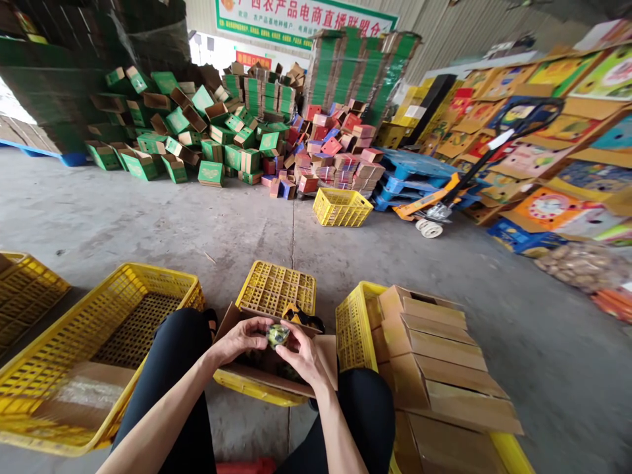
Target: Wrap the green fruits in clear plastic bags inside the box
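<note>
Between the fingertips of my left hand (247,336) and my right hand (301,349) is a small green fruit in clear plastic wrap (277,336). Both hands pinch it from opposite sides; its exact kind is not clear. Just beneath them, between my knees, an open cardboard box (327,359) rests on a yellow crate (257,388). Dark contents show in the box, mostly hidden by my hands. Behind the box's far flap lies a yellow and black tool (299,316), partly covered, on an upturned yellow crate (276,286).
A yellow crate (162,276) holding cardboard and clear plastic stands at my left. On my right, folded cardboard boxes (444,355) fill another yellow crate (353,329). Farther off are a lone yellow crate (343,209), a pallet jack (439,204), blue pallets (415,164) and heaped green cartons (212,172).
</note>
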`<state>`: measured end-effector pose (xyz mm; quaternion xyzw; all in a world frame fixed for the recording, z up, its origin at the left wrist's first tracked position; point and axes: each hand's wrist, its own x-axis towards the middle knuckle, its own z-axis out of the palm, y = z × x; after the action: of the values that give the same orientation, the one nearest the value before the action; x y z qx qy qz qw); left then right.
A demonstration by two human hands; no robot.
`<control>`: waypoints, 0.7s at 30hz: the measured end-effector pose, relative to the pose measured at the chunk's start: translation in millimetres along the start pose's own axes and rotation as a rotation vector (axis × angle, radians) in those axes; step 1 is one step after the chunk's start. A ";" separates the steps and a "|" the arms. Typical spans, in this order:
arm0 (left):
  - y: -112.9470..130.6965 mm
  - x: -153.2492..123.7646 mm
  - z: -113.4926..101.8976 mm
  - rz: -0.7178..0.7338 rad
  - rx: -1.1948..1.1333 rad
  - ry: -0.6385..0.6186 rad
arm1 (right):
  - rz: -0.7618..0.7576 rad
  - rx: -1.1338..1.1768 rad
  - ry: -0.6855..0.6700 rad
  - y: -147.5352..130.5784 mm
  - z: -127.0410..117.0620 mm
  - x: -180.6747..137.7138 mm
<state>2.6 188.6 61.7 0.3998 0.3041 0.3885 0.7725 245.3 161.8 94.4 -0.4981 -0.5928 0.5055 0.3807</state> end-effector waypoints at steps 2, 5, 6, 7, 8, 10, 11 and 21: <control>1.4 0.2 -0.1 -0.011 -0.010 0.024 | 0.017 0.065 0.000 0.4 -0.3 0.5; 1.3 1.5 -0.6 -0.032 0.017 0.098 | 0.047 0.226 -0.003 -0.4 0.9 1.2; 0.4 2.1 -0.8 -0.044 0.023 0.117 | 0.051 0.286 -0.005 -1.5 1.6 1.2; -0.8 2.8 -0.9 -0.063 0.021 0.126 | 0.054 0.339 -0.010 -3.0 2.2 1.0; -2.1 3.3 -0.9 -0.089 0.008 0.123 | 0.058 0.382 -0.017 -4.8 2.8 0.5; -4.4 3.8 -0.6 -0.163 -0.033 0.080 | 0.077 0.429 -0.039 -9.2 3.6 -1.1; -4.9 3.7 -0.4 -0.200 -0.050 0.051 | 0.092 0.434 -0.054 -11.3 3.8 -2.0; 6.5 -2.9 0.1 -0.136 -0.087 0.007 | 0.057 0.306 -0.114 -12.9 6.7 -3.2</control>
<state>-1.1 188.6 67.8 0.3429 0.3162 0.3493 0.8127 237.0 157.3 105.8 -0.4215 -0.5153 0.6280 0.4031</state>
